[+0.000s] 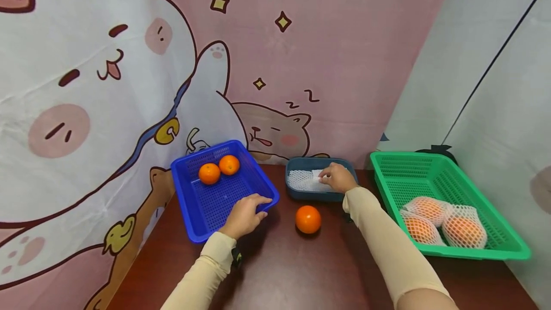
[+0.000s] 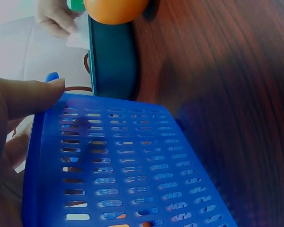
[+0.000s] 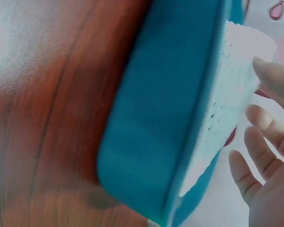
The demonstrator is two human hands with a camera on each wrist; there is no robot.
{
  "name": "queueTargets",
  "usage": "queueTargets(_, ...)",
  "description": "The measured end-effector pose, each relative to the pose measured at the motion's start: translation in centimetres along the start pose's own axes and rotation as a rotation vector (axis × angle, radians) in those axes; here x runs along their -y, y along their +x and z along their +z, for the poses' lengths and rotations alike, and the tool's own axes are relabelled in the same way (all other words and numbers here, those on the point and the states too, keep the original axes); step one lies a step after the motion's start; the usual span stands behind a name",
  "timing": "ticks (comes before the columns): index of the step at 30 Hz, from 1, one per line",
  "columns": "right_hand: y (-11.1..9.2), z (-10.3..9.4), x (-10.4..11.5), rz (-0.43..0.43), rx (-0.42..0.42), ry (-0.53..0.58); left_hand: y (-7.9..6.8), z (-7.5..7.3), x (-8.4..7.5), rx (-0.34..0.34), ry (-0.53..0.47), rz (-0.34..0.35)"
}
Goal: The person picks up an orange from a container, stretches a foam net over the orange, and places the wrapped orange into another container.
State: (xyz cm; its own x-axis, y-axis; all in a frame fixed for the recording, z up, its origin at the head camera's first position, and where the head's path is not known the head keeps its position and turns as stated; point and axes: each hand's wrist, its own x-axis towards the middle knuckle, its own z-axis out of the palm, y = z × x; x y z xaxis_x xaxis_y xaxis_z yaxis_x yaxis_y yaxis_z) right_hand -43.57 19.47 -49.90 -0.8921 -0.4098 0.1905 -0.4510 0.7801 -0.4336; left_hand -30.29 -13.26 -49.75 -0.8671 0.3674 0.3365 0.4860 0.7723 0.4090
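My left hand [image 1: 244, 216] holds the near right corner of the blue plastic basket [image 2: 118, 161], thumb and fingers on either side of the rim. Two bare oranges [image 1: 209, 173] lie inside this basket. At the dark teal box [image 1: 320, 196], my right hand [image 1: 340, 178] reaches in from above and pinches a white foam net sleeve [image 3: 241, 61] between thumb and finger. More white foam netting [image 1: 300, 181] fills the box. A single bare orange [image 1: 308, 219] sits on the table in front of the box, between my two hands.
On the right stands a green basket [image 1: 413, 157] with several oranges in white foam nets [image 1: 464, 227] at its near end. Dark reddish wood forms the tabletop [image 1: 301, 276]. A pink cartoon-printed cloth [image 1: 344, 61] hangs directly behind the containers.
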Motion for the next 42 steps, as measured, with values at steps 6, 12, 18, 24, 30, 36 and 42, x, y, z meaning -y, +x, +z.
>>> queueTargets(6,-1.0,-1.2,1.1,0.000,-0.157,0.117,0.0,0.0,0.1,-0.013,0.004,0.002)
queueTargets(12,-3.4,-1.3,2.3,-0.048,-0.336,0.221,0.0,-0.1,-0.2,-0.001,0.013,-0.024)
queueTargets(18,-6.7,-0.7,3.8,-0.126,-0.513,0.284,-0.1,-0.4,-0.5,0.007,0.046,-0.035)
queueTargets(24,-9.4,0.0,5.6,-0.178,-0.610,0.381,0.0,-0.2,-1.8,-0.093,-0.010,-0.003)
queueTargets(30,-11.1,0.4,8.5,-0.215,-0.622,0.435,0.8,0.7,-4.9,-0.180,-0.138,0.198)
queueTargets(36,-12.2,-0.1,11.3,-0.220,-0.582,0.450,1.4,1.9,-7.0,-0.123,-0.209,0.245)
queueTargets(42,-11.8,1.7,8.8,-0.205,-0.556,0.476,1.7,2.3,-7.6,-0.121,-0.296,0.195)
